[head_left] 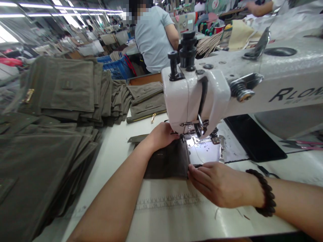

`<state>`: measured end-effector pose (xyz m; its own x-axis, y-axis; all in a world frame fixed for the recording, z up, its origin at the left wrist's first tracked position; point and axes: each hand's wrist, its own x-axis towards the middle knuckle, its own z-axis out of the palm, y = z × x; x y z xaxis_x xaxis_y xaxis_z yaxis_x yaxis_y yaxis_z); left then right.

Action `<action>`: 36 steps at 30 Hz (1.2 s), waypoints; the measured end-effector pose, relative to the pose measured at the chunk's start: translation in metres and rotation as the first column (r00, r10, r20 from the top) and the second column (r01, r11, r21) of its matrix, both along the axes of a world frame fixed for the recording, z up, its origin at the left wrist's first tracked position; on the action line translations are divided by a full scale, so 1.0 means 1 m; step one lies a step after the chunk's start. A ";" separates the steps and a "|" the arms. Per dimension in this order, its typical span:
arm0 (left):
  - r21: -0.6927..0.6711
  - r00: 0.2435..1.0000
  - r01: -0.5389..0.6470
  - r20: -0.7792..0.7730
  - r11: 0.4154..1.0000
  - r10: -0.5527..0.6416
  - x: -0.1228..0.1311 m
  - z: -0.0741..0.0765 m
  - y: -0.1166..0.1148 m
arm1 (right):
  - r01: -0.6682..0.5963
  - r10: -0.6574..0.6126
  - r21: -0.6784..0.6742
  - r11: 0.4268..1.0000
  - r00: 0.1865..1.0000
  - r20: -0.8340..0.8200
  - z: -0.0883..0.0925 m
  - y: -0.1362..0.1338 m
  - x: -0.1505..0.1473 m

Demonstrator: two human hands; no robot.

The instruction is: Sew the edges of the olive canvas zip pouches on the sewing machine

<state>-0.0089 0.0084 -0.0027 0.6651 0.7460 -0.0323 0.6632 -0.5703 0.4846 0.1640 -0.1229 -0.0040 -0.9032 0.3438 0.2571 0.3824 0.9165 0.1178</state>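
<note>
A dark olive-brown fabric panel (166, 164) with a small label lies flat on the sewing table, its right edge running up to the needle area of a white sewing machine (174, 97). My left hand (163, 136) is closed on the panel's upper part, right beside the presser foot (183, 137); some fingertips are hidden by the machine head. At the panel's lower right corner, my right hand (217, 183) pinches the edge between thumb and fingers. A small dark bit (198, 165) shows by its fingertips; I cannot make out what it is. The lit metal needle plate (204, 151) lies between the hands.
Stacked olive fabric pieces (73, 87) fill the left side. Zippered pieces (147, 101) lie behind the panel. A black phone-like slab (254, 137), pink-handled scissors (302, 145) and a printed ruler scale (171, 202) are on the table. A person (155, 38) sits beyond, near a blue crate (117, 67).
</note>
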 end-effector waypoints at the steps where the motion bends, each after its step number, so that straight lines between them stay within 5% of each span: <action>1: 0.011 1.000 -0.003 -0.002 1.000 0.003 0.000 -0.001 0.000 | 0.001 -0.001 -0.003 1.000 1.000 0.007 0.000 0.000 0.000; 36: 0.043 0.998 -0.067 0.002 0.997 0.067 0.000 -0.009 0.003 | 0.044 -0.045 -0.034 0.998 0.999 -0.019 0.000 0.010 0.002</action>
<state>-0.0090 0.0112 -0.0118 0.6140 0.7893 0.0007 0.7003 -0.5452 0.4608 0.1657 -0.1132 -0.0036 -0.8818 0.3922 0.2620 0.4246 0.9019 0.0789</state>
